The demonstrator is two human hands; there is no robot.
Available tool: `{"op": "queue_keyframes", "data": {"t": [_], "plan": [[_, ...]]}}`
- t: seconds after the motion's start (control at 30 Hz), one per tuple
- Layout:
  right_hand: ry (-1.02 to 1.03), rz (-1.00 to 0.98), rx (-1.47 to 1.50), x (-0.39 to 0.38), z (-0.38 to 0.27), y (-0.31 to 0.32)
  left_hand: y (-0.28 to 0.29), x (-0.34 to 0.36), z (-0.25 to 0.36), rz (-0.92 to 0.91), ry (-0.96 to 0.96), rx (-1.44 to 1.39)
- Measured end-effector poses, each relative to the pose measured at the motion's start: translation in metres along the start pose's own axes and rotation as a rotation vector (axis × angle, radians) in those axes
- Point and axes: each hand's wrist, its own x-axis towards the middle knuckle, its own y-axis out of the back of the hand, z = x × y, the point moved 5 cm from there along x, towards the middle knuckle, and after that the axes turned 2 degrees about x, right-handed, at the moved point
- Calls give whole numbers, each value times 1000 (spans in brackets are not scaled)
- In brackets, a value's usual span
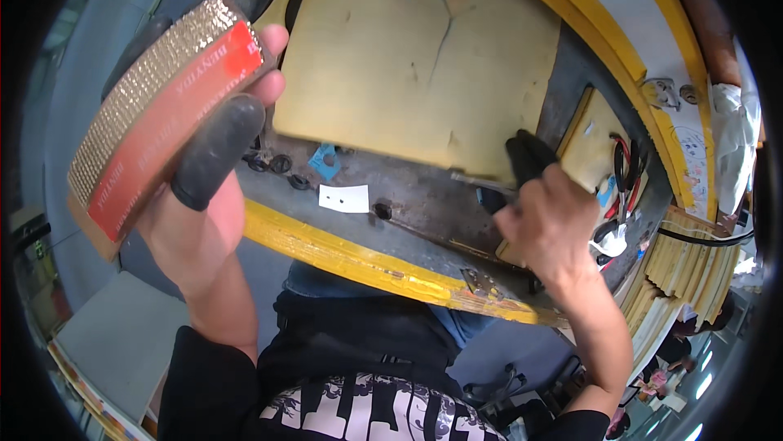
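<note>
Your left hand (196,217) holds the curved glittery strip (167,98) left of the yellow board (416,74), long axis slanting away rightward; your farther right hand (555,217) has fingers at the board's near-right corner, grip unclear.

Room over board (416,74) — right hand (548,217) at corner

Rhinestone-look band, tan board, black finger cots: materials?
Rhinestone-look band: possibly faceted beads or metallic mesh; glittering fine grid. Tan board: plastic or wood, can't tell; matte, with dark marks. Black finger cots: probably rubber; smooth, dull, snug-fitting.
</note>
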Motion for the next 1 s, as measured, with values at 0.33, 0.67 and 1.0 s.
{"op": "queue_keyframes", "data": {"t": [0.33,0.67,1.0], "plan": [[-98,341,-90,34,24,35,-5,6,3,-71,-71,89],[-162,455,85,42,38,45,-5,5,3,-61,-75,142],[-162,346,132,50,26,47,20,0,3,-68,-187,81]]}}
